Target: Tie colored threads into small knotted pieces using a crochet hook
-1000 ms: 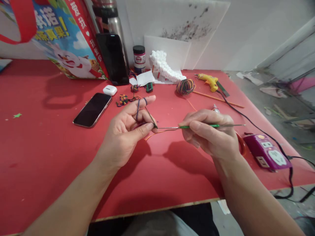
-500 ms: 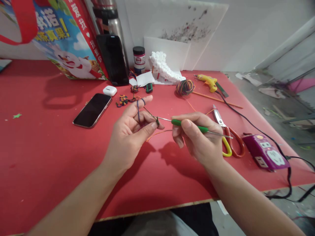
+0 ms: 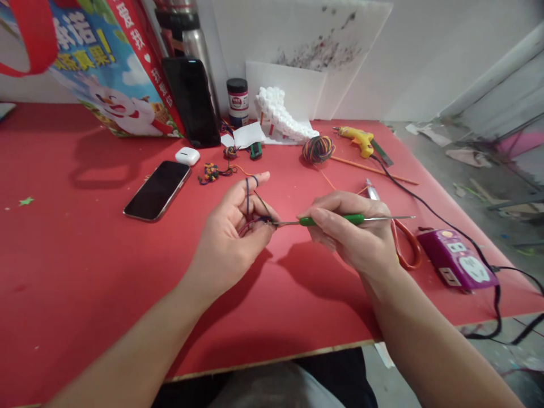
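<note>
My left hand (image 3: 232, 238) pinches a small piece of dark yarn (image 3: 267, 220) between thumb and fingertips. A dark blue strand loops around its raised index finger. My right hand (image 3: 355, 232) is closed on the green handle of a crochet hook (image 3: 331, 220). The hook's left tip meets the yarn at my left fingertips; its other metal end sticks out to the right. Behind my hands lies a multicoloured yarn ball (image 3: 318, 149), with an orange strand trailing from it. A small crocheted piece (image 3: 210, 172) rests beyond my left hand.
A phone (image 3: 157, 190) and white earbud case (image 3: 187, 156) lie at left. Scissors (image 3: 406, 243), partly behind my right hand, a purple box (image 3: 457, 258) with black cables and a yellow glue gun (image 3: 357, 140) are at right. A bag, bottle, jar and second phone stand behind.
My left hand has shifted slightly right and its fingertips have lowered. My right hand has moved a little right and down, and the hook now lies closer to level.
</note>
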The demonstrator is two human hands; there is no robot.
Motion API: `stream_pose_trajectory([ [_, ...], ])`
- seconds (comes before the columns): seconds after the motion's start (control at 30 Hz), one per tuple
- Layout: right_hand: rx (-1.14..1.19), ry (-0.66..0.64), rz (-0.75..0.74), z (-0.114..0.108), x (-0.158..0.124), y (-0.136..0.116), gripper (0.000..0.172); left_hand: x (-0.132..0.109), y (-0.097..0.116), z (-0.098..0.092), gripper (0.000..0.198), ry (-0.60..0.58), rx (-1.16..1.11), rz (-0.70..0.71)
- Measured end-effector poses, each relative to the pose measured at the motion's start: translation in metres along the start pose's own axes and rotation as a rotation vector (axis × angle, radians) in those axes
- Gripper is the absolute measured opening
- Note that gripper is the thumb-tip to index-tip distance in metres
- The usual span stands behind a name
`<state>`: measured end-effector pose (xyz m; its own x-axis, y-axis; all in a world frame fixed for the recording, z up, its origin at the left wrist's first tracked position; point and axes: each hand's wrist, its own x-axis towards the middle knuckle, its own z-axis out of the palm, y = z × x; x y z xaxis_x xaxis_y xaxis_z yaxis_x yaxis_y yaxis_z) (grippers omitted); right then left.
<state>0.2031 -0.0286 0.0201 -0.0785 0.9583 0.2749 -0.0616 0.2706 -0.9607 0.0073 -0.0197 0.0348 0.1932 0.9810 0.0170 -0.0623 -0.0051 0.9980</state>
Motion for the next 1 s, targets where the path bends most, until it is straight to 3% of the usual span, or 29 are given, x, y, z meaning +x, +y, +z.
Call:
stream_pose_trajectory([
  [0.17,-0.168,0.006,-0.061,-0.002,0.001,-0.006,0.018,-0.002,0.000,0.002,0.060,-0.011,0.092,0.016],
  [0.37,-0.409,-0.009,-0.276,0.002,-0.001,-0.010,0.017,-0.003,-0.004,0.002,0.063,0.035,0.171,0.047],
  [0.53,-0.508,-0.045,-0.434,0.007,-0.001,-0.010,0.017,0.002,-0.004,0.002,0.059,0.053,0.033,0.000],
  [0.73,-0.560,-0.045,-0.419,0.008,-0.002,-0.011,0.017,0.007,-0.002,-0.002,0.050,0.014,-0.276,-0.179],
  [1.0,-0.507,-0.050,-0.448,0.008,-0.001,-0.012,0.016,0.007,-0.004,-0.002,0.053,0.000,-0.285,-0.141],
])
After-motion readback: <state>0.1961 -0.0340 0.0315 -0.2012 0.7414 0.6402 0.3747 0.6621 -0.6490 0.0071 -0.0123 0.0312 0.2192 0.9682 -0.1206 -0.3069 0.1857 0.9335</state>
